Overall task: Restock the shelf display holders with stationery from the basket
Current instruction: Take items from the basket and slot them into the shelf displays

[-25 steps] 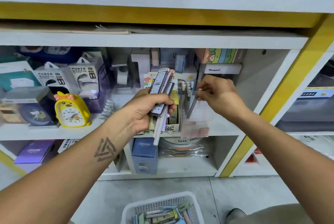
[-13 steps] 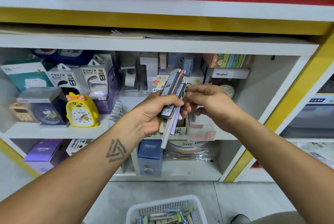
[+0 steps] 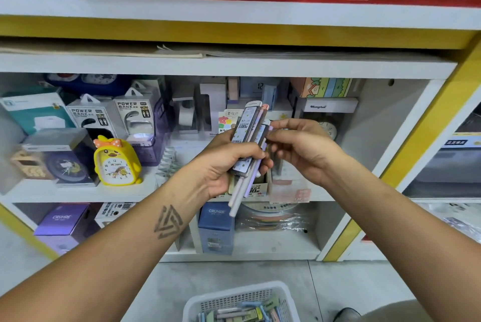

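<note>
My left hand (image 3: 223, 165) grips a bundle of stationery (image 3: 247, 139): flat pencil-lead cases and pale pens, held upright in front of the middle shelf. My right hand (image 3: 302, 147) is at the bundle's right side, with thumb and fingertips pinching the top of a lilac pen in it. Behind both hands, on the shelf, stand a cardboard display box (image 3: 256, 187) and a clear holder (image 3: 291, 187), mostly hidden. The white basket (image 3: 208, 303) with several more stationery pieces sits on the floor at the bottom edge.
On the shelf (image 3: 78, 193) to the left are a yellow duck alarm clock (image 3: 115, 161), power bank boxes (image 3: 132, 118) and a boxed clock (image 3: 58, 157). Blue and purple boxes stand on the lower shelf. A yellow post (image 3: 416, 137) bounds the right. A shoe (image 3: 346, 314) is by the basket.
My right hand has drawn back from the clear holder on the shelf to the bundle in my left hand and now pinches a pen there. The view has shifted slightly downward.
</note>
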Demonstrator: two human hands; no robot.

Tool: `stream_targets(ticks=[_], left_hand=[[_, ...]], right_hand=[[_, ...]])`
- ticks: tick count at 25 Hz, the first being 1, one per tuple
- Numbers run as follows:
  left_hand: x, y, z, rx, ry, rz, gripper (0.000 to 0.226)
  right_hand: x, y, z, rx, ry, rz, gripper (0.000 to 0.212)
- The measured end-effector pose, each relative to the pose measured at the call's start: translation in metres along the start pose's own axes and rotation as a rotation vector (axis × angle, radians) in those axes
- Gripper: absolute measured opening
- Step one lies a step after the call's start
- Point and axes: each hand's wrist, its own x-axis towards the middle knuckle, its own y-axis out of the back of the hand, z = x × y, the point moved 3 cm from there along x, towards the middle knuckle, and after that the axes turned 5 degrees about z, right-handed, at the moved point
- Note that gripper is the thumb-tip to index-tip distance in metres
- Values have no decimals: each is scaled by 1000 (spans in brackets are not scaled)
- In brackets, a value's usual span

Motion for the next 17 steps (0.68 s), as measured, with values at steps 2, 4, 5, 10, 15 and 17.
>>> stream_targets(ticks=[2,4,5,10,15,17], left_hand=[[3,2,0,-18,10,35,37],[5,5,2,-57,24,75,28],[6,6,2,-71,34,92,25],[8,9,5,-58,27,146,27],[10,11,4,-73,26,170,28],[10,12,2,-64,34,159,27]], right_hand=[[2,7,-7,33,63,51,14],[5,21,-17,104,129,131,9],[6,30,-22,105,165,185,9],[5,57,-40,-341,437,340,9],[8,45,-32,-719,634,240,12],[14,49,-31,-841,668,268,11]])
